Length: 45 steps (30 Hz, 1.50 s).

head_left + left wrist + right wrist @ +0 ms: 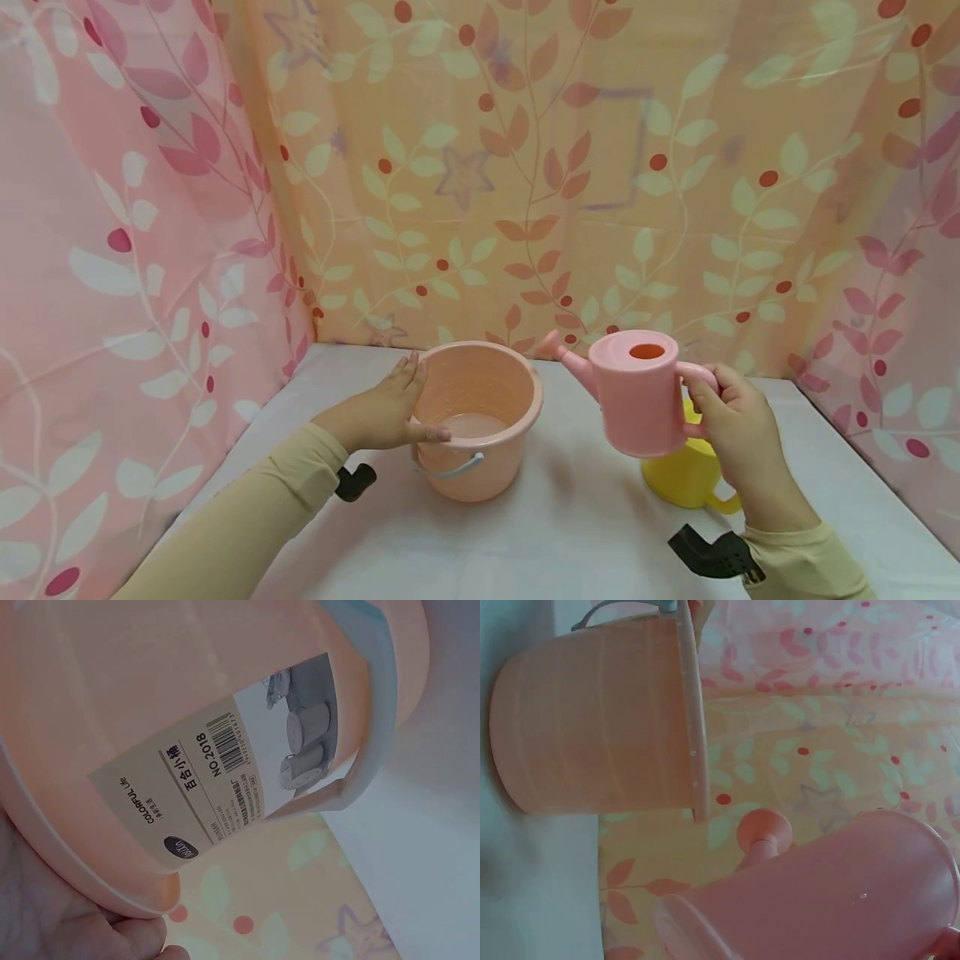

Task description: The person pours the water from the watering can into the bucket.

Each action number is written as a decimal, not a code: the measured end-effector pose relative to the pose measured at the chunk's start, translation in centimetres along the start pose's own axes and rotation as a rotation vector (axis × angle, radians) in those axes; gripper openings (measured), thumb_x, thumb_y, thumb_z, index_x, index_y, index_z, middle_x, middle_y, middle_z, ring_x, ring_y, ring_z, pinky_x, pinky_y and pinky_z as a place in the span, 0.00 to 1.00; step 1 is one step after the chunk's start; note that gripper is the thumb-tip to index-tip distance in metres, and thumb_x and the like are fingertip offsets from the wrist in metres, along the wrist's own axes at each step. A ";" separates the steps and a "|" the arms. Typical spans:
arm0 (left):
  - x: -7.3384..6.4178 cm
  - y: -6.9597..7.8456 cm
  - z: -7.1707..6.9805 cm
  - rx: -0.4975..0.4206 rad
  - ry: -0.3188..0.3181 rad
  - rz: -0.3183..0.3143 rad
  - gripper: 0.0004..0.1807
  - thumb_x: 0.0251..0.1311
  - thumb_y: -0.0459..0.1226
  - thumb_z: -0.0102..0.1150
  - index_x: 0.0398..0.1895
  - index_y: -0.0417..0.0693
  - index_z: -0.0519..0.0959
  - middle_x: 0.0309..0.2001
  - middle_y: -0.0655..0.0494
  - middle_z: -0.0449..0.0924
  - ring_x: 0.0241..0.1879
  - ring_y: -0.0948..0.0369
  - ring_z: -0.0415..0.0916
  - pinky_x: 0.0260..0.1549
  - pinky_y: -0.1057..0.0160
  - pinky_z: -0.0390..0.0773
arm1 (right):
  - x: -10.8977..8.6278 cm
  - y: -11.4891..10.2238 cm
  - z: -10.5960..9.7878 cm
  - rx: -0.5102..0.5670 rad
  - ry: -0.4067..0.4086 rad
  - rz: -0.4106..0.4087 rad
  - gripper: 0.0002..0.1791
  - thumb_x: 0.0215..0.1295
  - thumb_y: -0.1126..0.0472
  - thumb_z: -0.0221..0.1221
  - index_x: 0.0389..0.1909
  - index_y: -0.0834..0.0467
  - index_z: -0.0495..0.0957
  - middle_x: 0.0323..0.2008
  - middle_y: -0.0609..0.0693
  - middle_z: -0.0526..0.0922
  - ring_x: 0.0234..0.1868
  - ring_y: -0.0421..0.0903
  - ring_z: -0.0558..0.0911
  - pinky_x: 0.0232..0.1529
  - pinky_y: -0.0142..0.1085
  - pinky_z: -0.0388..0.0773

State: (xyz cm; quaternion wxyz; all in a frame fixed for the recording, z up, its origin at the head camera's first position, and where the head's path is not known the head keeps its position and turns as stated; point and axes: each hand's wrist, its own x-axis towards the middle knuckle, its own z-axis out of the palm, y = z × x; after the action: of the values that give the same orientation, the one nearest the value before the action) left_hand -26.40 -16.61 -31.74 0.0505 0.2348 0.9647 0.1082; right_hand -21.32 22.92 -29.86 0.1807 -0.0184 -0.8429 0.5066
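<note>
A peach bucket (pixel 472 467) with a pale handle hanging at its front stands upright on the white table. My left hand (pixel 378 408) rests on its left rim, fingers fairly straight and thumb spread along the front edge. Close by in the left wrist view is the bucket's printed label (pixel 217 765). To the right, my right hand (pixel 738 425) grips the handle of a pink watering can (pixel 637 400), held above the table. Its spout points left, toward the bucket, and its body is nearly upright. The can's pink side (pixel 817 892) also fills the lower right wrist view.
Behind and below the watering can stands a yellow cup-like vessel (pixel 678 479) with a handle, partly hidden. Patterned cloth (pixel 465 250) hangs behind the white table (pixel 480 550) and along both sides. A black wrist mount (pixel 716 554) shows by each sleeve.
</note>
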 end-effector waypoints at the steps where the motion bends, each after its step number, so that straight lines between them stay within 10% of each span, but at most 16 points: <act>1: 0.0 0.0 0.0 -0.001 0.000 0.001 0.64 0.45 0.72 0.46 0.69 0.31 0.38 0.70 0.35 0.29 0.69 0.46 0.27 0.65 0.48 0.43 | -0.2 0.4 0.3 0.009 0.015 0.007 0.25 0.64 0.41 0.49 0.41 0.61 0.70 0.30 0.55 0.66 0.34 0.47 0.66 0.28 0.34 0.78; 21: 0.4 -0.2 0.5 -0.004 0.002 -0.018 0.64 0.46 0.71 0.47 0.69 0.33 0.36 0.70 0.39 0.25 0.69 0.48 0.25 0.65 0.50 0.42 | -2.6 6.5 6.0 0.035 0.022 0.216 0.28 0.65 0.38 0.42 0.47 0.60 0.69 0.41 0.57 0.71 0.39 0.48 0.70 0.28 0.31 0.77; 45: 0.1 -0.3 0.5 0.002 0.023 0.007 0.65 0.45 0.72 0.45 0.69 0.31 0.38 0.70 0.36 0.29 0.69 0.46 0.27 0.65 0.49 0.43 | -2.1 9.3 7.5 0.028 -0.007 0.132 0.27 0.61 0.37 0.49 0.39 0.58 0.75 0.36 0.54 0.77 0.36 0.48 0.76 0.29 0.39 0.80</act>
State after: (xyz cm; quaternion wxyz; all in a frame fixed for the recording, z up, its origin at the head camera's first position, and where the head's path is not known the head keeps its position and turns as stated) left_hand -26.55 -16.70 -32.26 0.0387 0.2371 0.9644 0.1104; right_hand -23.25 20.61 -41.65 0.1440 -0.0696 -0.8333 0.5292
